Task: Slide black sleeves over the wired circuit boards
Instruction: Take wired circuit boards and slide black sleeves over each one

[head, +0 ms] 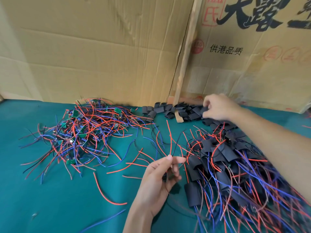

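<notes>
On the far left of your green-covered table point(50, 199) lies a tangled heap of bare green circuit boards point(80, 130) trailing red, blue and black wires. Nearer the middle, your left hand point(161, 179) is raised just above the table, thumb and fingertips pinching the red and black wires point(171, 143) of one small circuit board held against your palm. Behind it, along the foot of the brown cardboard wall point(101, 56), sits a pile of short empty black sleeves point(170, 110). Your right hand point(218, 106) reaches into that pile, its curled fingers gripping one black sleeve point(204, 109). At the right, under your forearm, spreads a heap of boards already covered in black sleeves point(223, 158), their wires fanning toward you.
</notes>
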Demonstrator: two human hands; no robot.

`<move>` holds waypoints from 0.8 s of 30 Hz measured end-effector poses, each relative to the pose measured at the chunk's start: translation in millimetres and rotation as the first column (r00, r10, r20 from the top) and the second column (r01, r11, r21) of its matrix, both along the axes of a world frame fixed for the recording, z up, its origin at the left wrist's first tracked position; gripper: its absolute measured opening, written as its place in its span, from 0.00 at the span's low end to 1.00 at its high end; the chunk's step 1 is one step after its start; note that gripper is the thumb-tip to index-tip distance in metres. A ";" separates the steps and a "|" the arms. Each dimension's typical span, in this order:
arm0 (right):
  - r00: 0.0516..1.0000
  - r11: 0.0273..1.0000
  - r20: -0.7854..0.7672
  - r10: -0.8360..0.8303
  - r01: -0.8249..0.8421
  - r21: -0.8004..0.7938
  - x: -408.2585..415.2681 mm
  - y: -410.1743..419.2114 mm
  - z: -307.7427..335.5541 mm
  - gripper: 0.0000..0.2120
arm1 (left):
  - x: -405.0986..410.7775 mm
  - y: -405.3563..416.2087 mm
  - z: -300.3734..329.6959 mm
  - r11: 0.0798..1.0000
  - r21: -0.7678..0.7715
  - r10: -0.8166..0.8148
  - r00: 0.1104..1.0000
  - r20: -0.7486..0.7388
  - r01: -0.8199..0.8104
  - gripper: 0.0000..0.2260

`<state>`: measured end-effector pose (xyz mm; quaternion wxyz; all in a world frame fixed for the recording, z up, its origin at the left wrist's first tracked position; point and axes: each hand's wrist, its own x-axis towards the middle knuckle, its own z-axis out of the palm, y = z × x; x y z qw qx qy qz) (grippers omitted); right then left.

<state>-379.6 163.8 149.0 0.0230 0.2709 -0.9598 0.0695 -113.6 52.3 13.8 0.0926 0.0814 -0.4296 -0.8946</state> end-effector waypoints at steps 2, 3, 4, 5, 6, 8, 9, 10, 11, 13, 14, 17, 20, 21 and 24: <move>0.994 0.990 -0.086 0.068 -0.078 -0.120 26.7 -8.4 30.1 0.15 | 0.1 -1.8 -0.2 1.000 -0.003 0.023 1.000 -0.021 -0.023 0.15; 0.988 0.977 -0.125 0.095 -0.117 -0.181 47.8 -9.1 41.0 0.15 | 0.5 -2.6 -0.4 1.000 0.002 0.030 0.999 -0.040 -0.030 0.15; 0.982 0.959 -0.148 0.114 -0.147 -0.241 73.3 -7.1 47.5 0.16 | 1.0 -3.4 -0.6 0.999 0.014 0.035 0.997 -0.063 -0.034 0.15; 0.979 0.939 -0.156 0.133 -0.175 -0.298 99.4 -2.8 47.5 0.16 | 1.6 -4.8 -1.1 0.999 0.027 0.041 0.995 -0.087 -0.038 0.14; 0.978 0.919 -0.144 0.151 -0.193 -0.343 125.2 2.9 41.5 0.16 | 2.0 -6.0 -0.9 0.999 0.033 0.046 0.993 -0.105 -0.043 0.14; 0.981 0.895 -0.071 0.180 -0.193 -0.401 168.2 12.5 15.6 0.14 | 1.7 -7.3 -0.3 0.999 0.015 0.043 0.992 -0.119 -0.042 0.14; 0.981 0.888 -0.035 0.188 -0.185 -0.421 183.6 14.6 0.9 0.13 | 1.1 -7.0 0.6 0.999 0.001 0.032 0.992 -0.120 -0.032 0.13; 0.981 0.882 -0.005 0.192 -0.175 -0.438 195.1 15.3 -12.6 0.14 | 0.9 -5.6 1.6 1.000 -0.001 0.019 0.992 -0.123 -0.019 0.12; 0.981 0.876 0.013 0.194 -0.168 -0.453 203.5 15.2 -24.2 0.15 | 1.1 -3.8 2.8 1.000 -0.009 0.007 0.991 -0.132 -0.008 0.12; 0.983 0.853 0.009 0.185 -0.156 -0.498 214.8 14.9 -39.4 0.16 | 3.4 0.0 4.8 0.998 -0.053 -0.031 0.984 -0.173 0.022 0.14; 0.982 0.835 0.005 0.187 -0.156 -0.528 218.9 14.7 -42.4 0.15 | 4.4 1.4 5.6 0.996 -0.075 -0.052 0.978 -0.200 0.038 0.14; 0.969 0.782 0.052 0.242 -0.163 -0.601 228.5 16.8 -45.0 0.12 | 7.4 3.1 7.9 0.995 -0.082 -0.069 0.978 -0.196 0.054 0.13; 0.968 0.769 0.104 0.229 -0.114 -0.629 230.3 18.7 -45.5 0.08 | 7.2 3.4 7.8 0.996 -0.088 -0.048 0.981 -0.190 0.031 0.13; 0.967 0.766 0.121 0.225 -0.099 -0.635 230.6 19.3 -45.9 0.07 | 7.0 3.6 7.2 0.996 -0.092 -0.038 0.982 -0.185 0.021 0.13; 0.948 0.725 0.177 0.263 -0.074 -0.684 234.4 21.3 -47.8 0.08 | 6.2 2.8 4.5 0.998 -0.065 -0.007 0.986 -0.169 -0.004 0.12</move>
